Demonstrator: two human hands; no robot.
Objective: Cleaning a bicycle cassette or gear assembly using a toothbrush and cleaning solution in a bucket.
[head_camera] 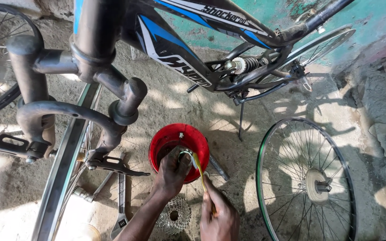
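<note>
Fingers of the left hand [171, 172] clamp a small metal ring [185, 155] over the red bowl [168, 134]; right hand [219, 216] fingers grip a yellow brush [199, 169] touching it.

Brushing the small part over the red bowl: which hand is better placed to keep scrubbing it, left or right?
Right, probably. The right hand grips the yellow brush, whose head lies on the small metal part. The left hand is occupied pinching that part over the red bowl.

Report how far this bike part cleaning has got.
Done: wheel and cog cluster lie off the bike. In hand: left hand holds a small ring part over the red bowl; right hand works it with a yellow brush. Left: the cluster, not yet refitted.
</note>
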